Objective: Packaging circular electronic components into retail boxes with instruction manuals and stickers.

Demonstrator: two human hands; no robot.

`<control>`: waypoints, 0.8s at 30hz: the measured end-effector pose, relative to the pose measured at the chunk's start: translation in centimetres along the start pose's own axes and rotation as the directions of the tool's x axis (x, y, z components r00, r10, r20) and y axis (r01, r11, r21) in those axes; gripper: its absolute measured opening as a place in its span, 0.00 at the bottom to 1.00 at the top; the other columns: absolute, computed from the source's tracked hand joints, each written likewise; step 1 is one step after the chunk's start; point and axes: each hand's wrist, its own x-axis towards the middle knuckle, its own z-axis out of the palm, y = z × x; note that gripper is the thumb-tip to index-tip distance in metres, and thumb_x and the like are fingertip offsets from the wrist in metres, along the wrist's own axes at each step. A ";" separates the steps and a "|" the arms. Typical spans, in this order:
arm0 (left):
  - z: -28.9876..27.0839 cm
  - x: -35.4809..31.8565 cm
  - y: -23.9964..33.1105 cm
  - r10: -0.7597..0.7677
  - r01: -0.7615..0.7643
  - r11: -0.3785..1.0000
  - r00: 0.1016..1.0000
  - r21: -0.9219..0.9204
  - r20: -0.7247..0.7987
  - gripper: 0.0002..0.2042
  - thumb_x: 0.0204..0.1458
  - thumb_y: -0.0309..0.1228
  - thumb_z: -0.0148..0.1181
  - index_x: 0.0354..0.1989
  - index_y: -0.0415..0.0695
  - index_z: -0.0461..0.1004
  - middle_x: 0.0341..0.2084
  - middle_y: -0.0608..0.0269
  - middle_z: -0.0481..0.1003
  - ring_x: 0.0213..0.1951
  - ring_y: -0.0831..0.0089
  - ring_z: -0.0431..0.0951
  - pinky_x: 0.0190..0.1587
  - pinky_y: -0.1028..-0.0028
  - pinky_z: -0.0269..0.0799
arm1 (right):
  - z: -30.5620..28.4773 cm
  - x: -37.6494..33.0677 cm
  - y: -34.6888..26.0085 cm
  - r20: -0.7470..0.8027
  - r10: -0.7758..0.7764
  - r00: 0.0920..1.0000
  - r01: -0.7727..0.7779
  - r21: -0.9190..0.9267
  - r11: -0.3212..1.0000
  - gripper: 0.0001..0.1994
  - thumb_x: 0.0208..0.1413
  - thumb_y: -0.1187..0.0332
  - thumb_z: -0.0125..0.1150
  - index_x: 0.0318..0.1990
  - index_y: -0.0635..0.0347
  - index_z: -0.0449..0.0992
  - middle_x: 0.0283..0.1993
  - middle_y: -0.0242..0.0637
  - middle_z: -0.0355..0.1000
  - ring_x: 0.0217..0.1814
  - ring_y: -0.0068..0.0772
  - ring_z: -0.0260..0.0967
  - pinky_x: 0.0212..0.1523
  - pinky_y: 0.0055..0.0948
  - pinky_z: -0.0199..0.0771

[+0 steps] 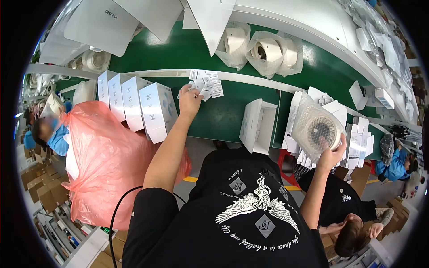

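My left hand [190, 100] reaches to the far side of the green bench, its fingers bent and pinching at a small white printed label [199, 85] on a loose pile of labels [216, 85]. On the right, my right hand [332, 155] grips a round white fan [321, 129] in clear bubble wrap, held above the bench edge. An open white carton [260, 127] stands between my hands, near the front edge. To the left, several closed white boxes [154, 111] lean in a row beside my left forearm.
A large pink plastic bag [105, 161] bulges at the left. Further bubble-wrapped white fans [268, 51] lie behind the bench rail. Folded white cartons and leaflets [355, 140] are stacked at right. A seated person [344, 201] is close by on the right; others work farther off.
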 end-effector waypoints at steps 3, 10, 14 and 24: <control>-2.5 1.3 3.9 0.125 -0.137 0.985 0.986 -0.109 -0.107 0.09 0.47 0.24 0.75 0.34 0.42 0.80 0.34 0.58 0.84 0.39 0.55 0.83 0.41 0.61 0.79 | -0.7 -1.1 -0.6 -0.003 0.009 1.000 -0.009 0.013 1.000 0.43 0.47 0.80 0.82 0.72 0.66 0.64 0.53 0.41 0.79 0.53 0.34 0.79 0.56 0.32 0.80; -13.4 6.0 21.5 0.727 -0.599 0.551 0.686 -0.581 -0.018 0.08 0.46 0.19 0.69 0.32 0.43 0.78 0.36 0.64 0.83 0.45 0.64 0.80 0.52 0.65 0.75 | -1.9 -2.0 -0.9 -0.038 -0.069 0.997 0.069 -0.001 0.998 0.43 0.45 0.81 0.82 0.71 0.67 0.65 0.59 0.44 0.76 0.58 0.36 0.77 0.61 0.34 0.78; -13.4 6.3 27.5 0.888 -0.828 0.421 0.294 -0.370 0.353 0.09 0.44 0.25 0.72 0.36 0.46 0.82 0.37 0.63 0.85 0.45 0.62 0.83 0.49 0.64 0.77 | -1.7 -2.6 -2.1 -0.044 -0.084 0.996 0.083 -0.015 0.996 0.44 0.45 0.80 0.83 0.71 0.68 0.64 0.62 0.46 0.73 0.61 0.38 0.74 0.64 0.36 0.75; -3.8 9.3 29.9 0.302 -0.710 0.685 0.075 -0.161 0.950 0.17 0.51 0.31 0.69 0.50 0.46 0.85 0.31 0.55 0.83 0.25 0.63 0.82 0.27 0.61 0.78 | 1.9 -10.1 -10.2 -0.086 0.070 0.994 -0.018 0.500 0.866 0.43 0.52 0.79 0.78 0.73 0.68 0.59 0.64 0.47 0.73 0.61 0.41 0.76 0.62 0.38 0.79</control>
